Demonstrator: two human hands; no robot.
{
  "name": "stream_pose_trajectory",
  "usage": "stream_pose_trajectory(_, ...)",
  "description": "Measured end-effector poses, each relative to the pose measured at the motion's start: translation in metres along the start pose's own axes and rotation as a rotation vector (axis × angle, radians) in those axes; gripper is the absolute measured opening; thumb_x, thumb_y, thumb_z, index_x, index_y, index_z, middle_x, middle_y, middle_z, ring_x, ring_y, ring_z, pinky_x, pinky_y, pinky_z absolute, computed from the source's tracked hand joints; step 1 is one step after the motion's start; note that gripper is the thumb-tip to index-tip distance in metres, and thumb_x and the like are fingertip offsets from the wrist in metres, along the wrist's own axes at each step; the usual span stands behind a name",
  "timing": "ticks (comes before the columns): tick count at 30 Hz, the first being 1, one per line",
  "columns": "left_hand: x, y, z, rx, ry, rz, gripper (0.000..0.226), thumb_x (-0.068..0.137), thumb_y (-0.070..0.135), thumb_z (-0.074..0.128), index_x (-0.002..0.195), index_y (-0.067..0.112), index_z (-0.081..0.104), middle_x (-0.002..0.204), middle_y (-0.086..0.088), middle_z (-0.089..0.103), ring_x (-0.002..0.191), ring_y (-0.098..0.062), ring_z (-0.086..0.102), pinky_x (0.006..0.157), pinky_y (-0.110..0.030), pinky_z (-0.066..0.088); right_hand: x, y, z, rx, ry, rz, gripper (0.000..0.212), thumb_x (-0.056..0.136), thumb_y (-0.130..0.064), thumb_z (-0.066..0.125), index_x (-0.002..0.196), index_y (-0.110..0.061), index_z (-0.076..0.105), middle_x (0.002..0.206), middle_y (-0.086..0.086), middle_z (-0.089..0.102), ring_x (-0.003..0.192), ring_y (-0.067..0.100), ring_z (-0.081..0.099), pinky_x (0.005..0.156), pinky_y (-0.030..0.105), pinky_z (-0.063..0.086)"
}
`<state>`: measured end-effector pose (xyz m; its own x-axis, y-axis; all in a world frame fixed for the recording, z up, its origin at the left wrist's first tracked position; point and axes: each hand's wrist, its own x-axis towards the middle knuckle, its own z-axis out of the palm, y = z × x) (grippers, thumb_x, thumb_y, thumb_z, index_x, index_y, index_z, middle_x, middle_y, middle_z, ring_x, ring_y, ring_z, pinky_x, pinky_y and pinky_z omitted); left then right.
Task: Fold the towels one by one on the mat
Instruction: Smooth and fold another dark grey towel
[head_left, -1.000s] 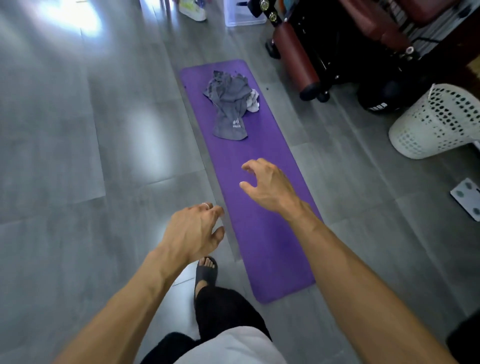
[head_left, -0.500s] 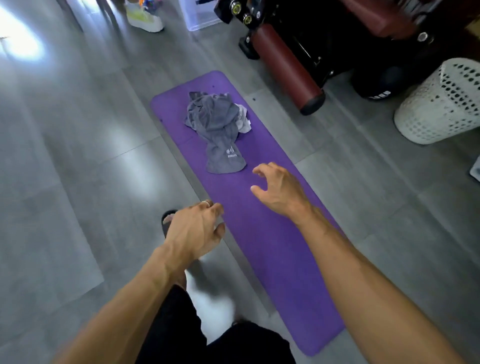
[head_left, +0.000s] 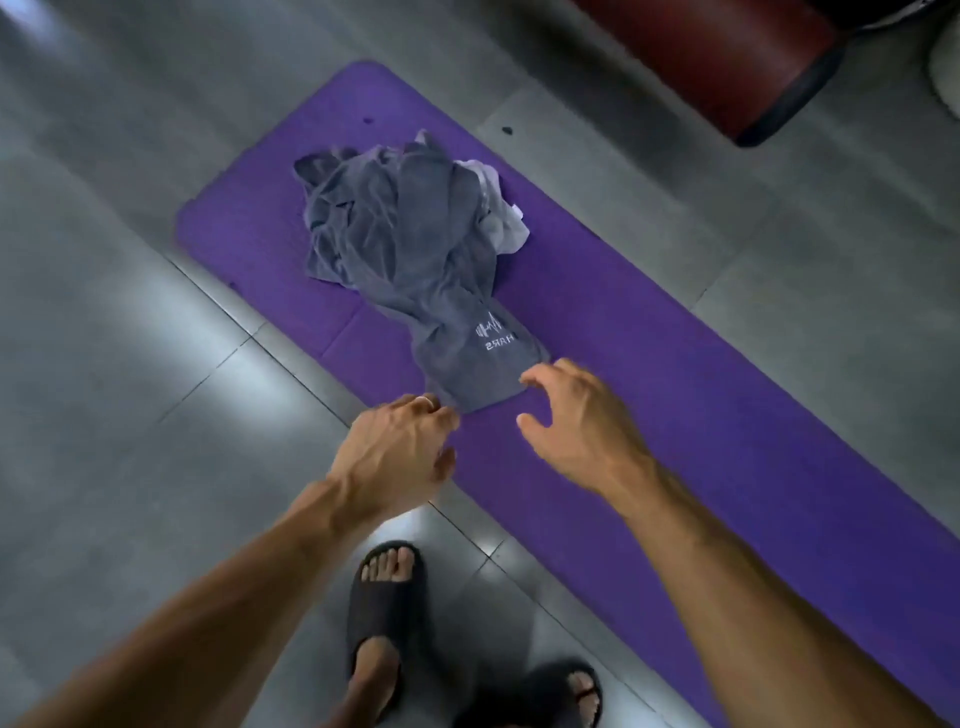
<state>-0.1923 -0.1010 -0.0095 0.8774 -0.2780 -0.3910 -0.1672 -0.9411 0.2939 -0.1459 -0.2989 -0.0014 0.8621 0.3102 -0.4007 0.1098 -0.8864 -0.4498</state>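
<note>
Both arms reach forward and down; the left hand (head_left: 397, 447) has loosely curled fingers, the right hand (head_left: 576, 423) spread, bent fingers, both holding nothing.

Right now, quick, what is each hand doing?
Left hand: fingers at the near edge of the grey towel; a grip cannot be told.
Right hand: open, fingers spread, holding nothing.

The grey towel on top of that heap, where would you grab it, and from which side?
Probably by the near end of the grey towel, at its two corners by the printed logo. That end lies flat on the purple mat, free of the crumpled heap, and points toward the person. The left hand and right hand are at those corners.
</note>
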Motion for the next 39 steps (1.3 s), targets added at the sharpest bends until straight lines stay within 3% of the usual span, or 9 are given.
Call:
stream_pose_trajectory(10,0.125,-0.105,0.233,0.024,0.046,0.105,0.063,0.083,0.035,0.066,0.14,0.022,0.041,0.138,-0.003,0.046,0.121,-0.025,0.043,0.094,-0.039,0.042,0.121,0.119,0.24,-0.086,0.085,0.067,0.053,0.081,-0.035,0.073,0.127,-0.019,0.053,0.121,0.006,0.052,0.117,0.028,0.049,0.094,0.043,0.044)
stream_pose_trajectory(15,0.16,-0.131,0.278,0.183,0.18,0.195,0.061,0.073,0.041,0.074,0.126,0.016,0.057,0.13,-0.007,0.053,0.121,-0.031,0.046,0.095,-0.045,0.04,0.142,0.155,0.291,-0.207,0.244,-0.048,0.056,0.083,-0.043,0.069,0.134,-0.026,0.052,0.128,0.006,0.049,0.116,0.027,0.047,0.088,0.044,0.04)
stream_pose_trajectory(18,0.178,-0.146,0.286,0.219,0.245,0.284,0.041,0.072,0.038,0.076,0.106,0.019,0.064,0.112,-0.004,0.06,0.108,-0.03,0.055,0.086,-0.047,0.045,0.161,0.168,0.303,-0.285,0.396,-0.158,0.027,0.084,-0.034,0.068,0.109,-0.023,0.064,0.11,0.005,0.054,0.1,0.027,0.052,0.076,0.041,0.041)
stream_pose_trajectory(21,0.188,-0.144,0.281,0.231,0.299,0.337,0.013,0.085,0.033,0.056,0.09,0.022,0.06,0.095,0.002,0.061,0.095,-0.025,0.06,0.086,-0.043,0.044,0.173,0.17,0.304,-0.284,0.447,-0.24,0.005,0.087,-0.021,0.062,0.092,-0.019,0.059,0.104,0.002,0.056,0.095,0.026,0.054,0.074,0.04,0.042)
stream_pose_trajectory(24,0.199,-0.124,0.254,0.037,0.286,0.372,0.027,0.091,0.036,0.034,0.095,0.016,0.051,0.105,-0.004,0.06,0.101,-0.027,0.058,0.089,-0.043,0.045,0.176,0.168,0.27,-0.022,0.478,-0.208,0.008,0.096,-0.017,0.045,0.093,-0.015,0.052,0.097,0.004,0.061,0.094,0.029,0.056,0.086,0.046,0.044)
stream_pose_trajectory(27,0.208,-0.08,0.206,-0.367,0.464,0.263,0.013,0.099,0.03,0.037,0.094,0.018,0.04,0.082,0.001,0.055,0.08,-0.027,0.055,0.075,-0.04,0.042,0.171,0.158,0.196,0.341,0.608,-0.032,0.008,0.101,-0.02,0.043,0.098,-0.016,0.049,0.087,0.001,0.058,0.088,0.032,0.056,0.073,0.038,0.04)
stream_pose_trajectory(31,0.213,-0.006,0.167,-0.599,0.644,0.148,0.011,0.1,0.023,0.045,0.094,0.016,0.038,0.074,0.007,0.053,0.077,-0.024,0.053,0.07,-0.037,0.039,0.137,0.155,0.125,0.371,0.69,-0.055,0.007,0.1,-0.024,0.046,0.093,-0.024,0.049,0.071,-0.013,0.05,0.064,0.008,0.047,0.058,0.026,0.03)
stream_pose_trajectory(35,0.206,0.056,0.171,-0.5,0.499,0.293,0.018,0.099,0.031,0.047,0.102,0.013,0.046,0.081,0.0,0.059,0.083,-0.027,0.059,0.07,-0.037,0.039,0.075,0.203,0.107,0.247,0.602,0.005,0.009,0.1,-0.022,0.046,0.093,-0.022,0.051,0.064,-0.012,0.045,0.055,0.003,0.039,0.05,0.02,0.026)
stream_pose_trajectory(39,0.198,0.116,0.168,-0.434,0.259,0.465,0.048,0.086,0.041,0.067,0.119,0.015,0.044,0.104,-0.001,0.06,0.096,-0.018,0.056,0.078,-0.028,0.04,0.014,0.253,0.083,0.226,0.72,0.139,0.011,0.099,-0.021,0.048,0.089,-0.021,0.052,0.068,-0.003,0.055,0.06,0.015,0.047,0.057,0.029,0.031)
